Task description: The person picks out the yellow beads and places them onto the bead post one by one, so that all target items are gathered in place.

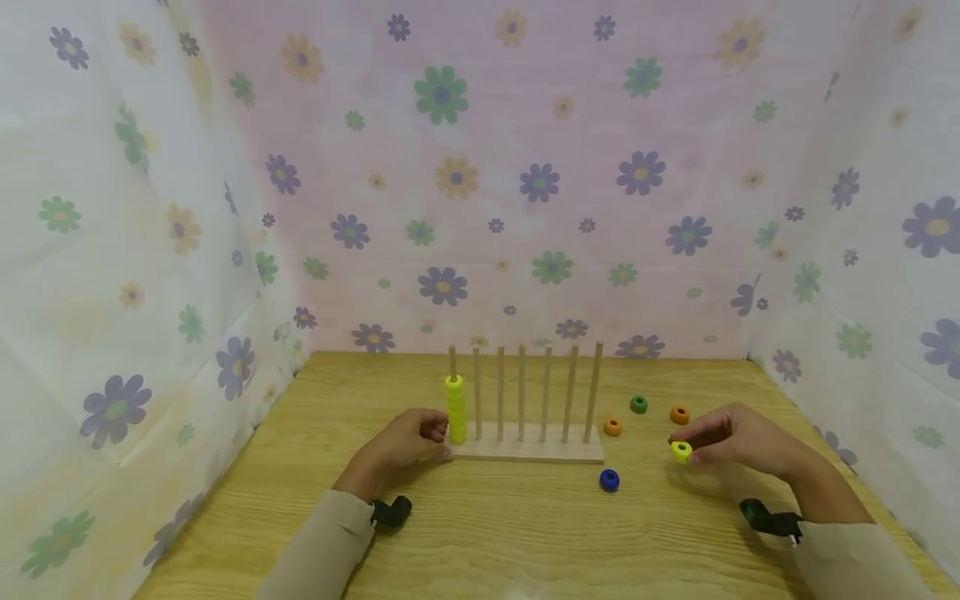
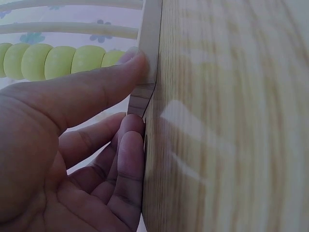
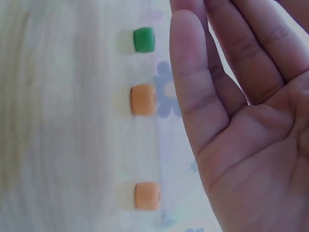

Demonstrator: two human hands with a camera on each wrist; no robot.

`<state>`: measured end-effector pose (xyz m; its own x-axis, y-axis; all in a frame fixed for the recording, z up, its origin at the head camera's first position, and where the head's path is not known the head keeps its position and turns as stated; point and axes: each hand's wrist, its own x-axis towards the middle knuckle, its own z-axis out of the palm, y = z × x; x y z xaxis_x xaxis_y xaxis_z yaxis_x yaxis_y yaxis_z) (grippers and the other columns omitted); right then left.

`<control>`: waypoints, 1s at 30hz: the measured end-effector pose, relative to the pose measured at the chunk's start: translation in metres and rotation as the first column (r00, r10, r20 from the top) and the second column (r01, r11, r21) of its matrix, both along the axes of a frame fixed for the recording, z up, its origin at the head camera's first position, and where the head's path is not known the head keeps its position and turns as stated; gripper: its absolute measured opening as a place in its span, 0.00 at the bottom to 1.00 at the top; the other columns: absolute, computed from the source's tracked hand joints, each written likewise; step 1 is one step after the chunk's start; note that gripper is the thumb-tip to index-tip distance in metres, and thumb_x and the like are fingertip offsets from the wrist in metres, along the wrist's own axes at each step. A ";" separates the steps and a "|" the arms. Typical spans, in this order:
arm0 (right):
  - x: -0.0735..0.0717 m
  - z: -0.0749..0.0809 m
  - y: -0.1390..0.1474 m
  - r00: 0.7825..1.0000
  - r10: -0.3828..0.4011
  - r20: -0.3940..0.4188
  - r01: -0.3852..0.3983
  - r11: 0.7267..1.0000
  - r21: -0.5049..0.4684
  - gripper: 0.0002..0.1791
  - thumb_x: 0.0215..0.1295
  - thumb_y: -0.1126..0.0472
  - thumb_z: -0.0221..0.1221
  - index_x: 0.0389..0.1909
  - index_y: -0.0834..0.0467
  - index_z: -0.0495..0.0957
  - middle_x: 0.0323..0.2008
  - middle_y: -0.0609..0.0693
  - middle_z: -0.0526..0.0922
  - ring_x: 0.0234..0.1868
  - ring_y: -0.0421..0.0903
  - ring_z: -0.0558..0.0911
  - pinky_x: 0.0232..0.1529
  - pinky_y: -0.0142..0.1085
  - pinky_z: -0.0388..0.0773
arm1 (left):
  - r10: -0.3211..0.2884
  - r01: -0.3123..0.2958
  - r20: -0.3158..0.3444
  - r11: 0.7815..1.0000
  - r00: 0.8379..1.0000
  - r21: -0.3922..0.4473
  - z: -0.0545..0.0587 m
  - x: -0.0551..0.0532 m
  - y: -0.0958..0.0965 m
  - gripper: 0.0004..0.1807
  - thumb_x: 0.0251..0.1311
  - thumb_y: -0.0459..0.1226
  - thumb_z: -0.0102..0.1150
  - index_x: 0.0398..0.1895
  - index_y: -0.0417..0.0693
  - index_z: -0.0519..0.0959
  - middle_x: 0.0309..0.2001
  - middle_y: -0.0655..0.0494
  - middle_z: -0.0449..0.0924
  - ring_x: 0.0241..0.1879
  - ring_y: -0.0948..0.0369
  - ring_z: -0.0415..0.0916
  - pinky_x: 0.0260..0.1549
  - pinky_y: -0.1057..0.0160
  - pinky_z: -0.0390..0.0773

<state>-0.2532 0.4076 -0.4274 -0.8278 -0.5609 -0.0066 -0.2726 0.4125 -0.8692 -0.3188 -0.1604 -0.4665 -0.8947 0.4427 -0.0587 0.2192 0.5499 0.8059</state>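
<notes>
A wooden peg stand (image 1: 525, 453) with several upright pegs stands on the table in the head view. Yellow beads (image 1: 457, 415) are stacked on its leftmost peg. At the base's left end, my left hand (image 1: 408, 437) grips the wood; the left wrist view shows the thumb (image 2: 106, 89) on the base and curled fingers at its end. To the right of the stand, my right hand (image 1: 742, 437) pinches a single yellow bead (image 1: 682, 452) between thumb and fingers. That bead is out of sight in the right wrist view, where the palm (image 3: 260, 140) shows.
Loose beads lie right of the stand: a green bead (image 1: 638, 404), one orange bead (image 1: 612, 427) close to the base, another orange bead (image 1: 679, 414) near my right hand. A blue bead (image 1: 610, 480) sits in front of the base's right end. Flowered cloth (image 1: 495, 142) surrounds the table.
</notes>
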 end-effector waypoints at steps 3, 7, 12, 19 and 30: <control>-0.001 0.007 -0.006 0.999 -0.029 -0.025 0.029 1.000 0.006 0.20 0.70 0.65 0.65 0.60 0.67 0.82 0.56 0.46 0.88 0.53 0.38 0.86 0.48 0.34 0.85 | -0.001 0.001 0.000 1.000 1.000 -0.008 0.002 0.000 0.001 0.32 0.58 0.39 0.77 0.65 0.41 0.77 0.48 0.54 0.81 0.47 0.59 0.77 0.50 0.58 0.79; -0.002 0.016 -0.014 0.997 -0.047 -0.067 0.048 0.999 0.009 0.19 0.69 0.64 0.66 0.59 0.66 0.83 0.56 0.49 0.87 0.54 0.37 0.86 0.48 0.36 0.85 | -0.007 0.007 -0.007 1.000 1.000 -0.010 0.003 0.000 0.001 0.32 0.58 0.39 0.77 0.65 0.41 0.78 0.47 0.54 0.81 0.46 0.59 0.77 0.49 0.59 0.79; -0.005 0.026 -0.025 0.991 -0.071 -0.113 0.076 0.996 0.040 0.19 0.68 0.62 0.68 0.58 0.62 0.84 0.54 0.52 0.88 0.52 0.39 0.86 0.47 0.37 0.86 | 0.002 -0.002 -0.002 1.000 1.000 -0.001 0.003 -0.001 0.001 0.30 0.58 0.38 0.77 0.63 0.44 0.79 0.46 0.54 0.80 0.45 0.58 0.76 0.48 0.58 0.79; -0.003 0.037 -0.035 0.986 -0.092 -0.137 0.095 0.995 0.019 0.18 0.67 0.62 0.70 0.56 0.61 0.85 0.49 0.52 0.90 0.48 0.43 0.88 0.45 0.40 0.87 | 0.003 -0.003 -0.002 1.000 1.000 -0.005 0.003 0.000 0.002 0.29 0.58 0.38 0.77 0.63 0.44 0.80 0.45 0.55 0.80 0.44 0.58 0.76 0.48 0.58 0.78; -0.002 0.059 -0.058 0.974 -0.133 -0.182 0.132 0.991 -0.018 0.19 0.66 0.61 0.70 0.57 0.62 0.84 0.46 0.54 0.90 0.42 0.46 0.89 0.41 0.41 0.87 | -0.010 0.009 0.023 1.000 1.000 0.007 0.002 0.003 0.000 0.33 0.59 0.40 0.77 0.67 0.41 0.76 0.49 0.54 0.80 0.48 0.58 0.76 0.52 0.55 0.79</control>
